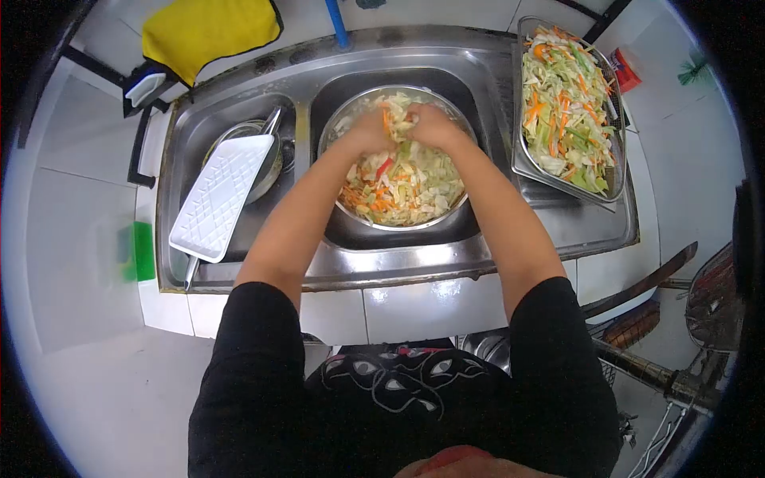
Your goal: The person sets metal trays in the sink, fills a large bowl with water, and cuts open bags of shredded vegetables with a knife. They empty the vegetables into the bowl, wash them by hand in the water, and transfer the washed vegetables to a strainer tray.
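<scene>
A large round metal bowl (325,137) sits in the middle sink basin. Shredded vegetables (402,191) fill it: pale cabbage, orange carrot strips and a red piece, apparently in water. Both hands are over the far half of the bowl, close together. My left hand (370,134) has its fingers curled around a clump of the shredded vegetables. Facing it, my right hand (430,126) is also closed on some of them, its fingertips partly hidden by the shreds. Carrot strips and cabbage show between the two hands.
On the right drainboard stands a rectangular metal tray (522,163) heaped with similar vegetables. A white foam tray (221,195) lies across a pot (267,179) in the left basin. A yellow cloth (211,32) hangs behind, near a blue pipe (337,24).
</scene>
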`<state>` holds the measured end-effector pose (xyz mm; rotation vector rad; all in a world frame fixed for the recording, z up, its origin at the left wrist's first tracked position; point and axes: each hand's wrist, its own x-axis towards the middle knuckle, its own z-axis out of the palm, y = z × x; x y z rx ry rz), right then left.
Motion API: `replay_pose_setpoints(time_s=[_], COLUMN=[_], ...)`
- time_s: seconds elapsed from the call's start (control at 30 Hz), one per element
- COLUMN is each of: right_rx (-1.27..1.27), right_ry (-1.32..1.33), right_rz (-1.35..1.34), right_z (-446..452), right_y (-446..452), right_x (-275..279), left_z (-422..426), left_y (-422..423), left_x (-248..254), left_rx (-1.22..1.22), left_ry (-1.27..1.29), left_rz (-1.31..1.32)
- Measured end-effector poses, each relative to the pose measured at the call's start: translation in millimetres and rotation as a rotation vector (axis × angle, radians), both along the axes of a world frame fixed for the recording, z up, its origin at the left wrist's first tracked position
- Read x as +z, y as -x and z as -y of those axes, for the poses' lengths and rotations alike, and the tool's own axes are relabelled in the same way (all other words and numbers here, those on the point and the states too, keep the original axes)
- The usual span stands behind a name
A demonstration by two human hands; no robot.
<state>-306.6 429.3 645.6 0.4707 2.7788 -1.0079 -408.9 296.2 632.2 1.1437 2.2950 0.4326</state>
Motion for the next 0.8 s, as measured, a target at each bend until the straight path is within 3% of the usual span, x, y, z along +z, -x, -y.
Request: replay_pose_setpoints(time_s=[0.1,0.2,0.3,0.4,0.57,0.7,0.8], right_rx=[0.108,0.197,0.228,0.163,0.208,0.233,0.015], right_ry=[-0.03,-0.189,-0.302,-0.295,-0.524,-0.553,-0.432], right_rz=[0.073,0.199,0.359,0.436,0.386,0.456,0.083], right_z=[11.5,25.8,40.6,52.2,40.2,45.1,38.0], right_y=[-27.4,-57.9,-70.5,-69.7,-51.9,-51.6,-54.9], right_x=[12.1,-4.0,-24.9,-24.2,-80.7,-52.6,-76.8], left_z=[28.4,52.7,54.3,50.3,35.6,35.6,36.2], left_y=[-18.8,-39.3,-59.5,-64.3,-42.6,-40.4,-39.0], left_x=[21.8,3.8,8.3,-5.5,-60.8,-88.6,-71.8], left_rx=[-0.136,-0.205,-0.154,-0.106,-0.205,-0.136,-0.109], left_ry=[0.068,0.237,0.427,0.423,0.447,0.328,0.264], left_rz=[0.068,-0.174,-0.184,-0.191,-0.174,-0.377,-0.403])
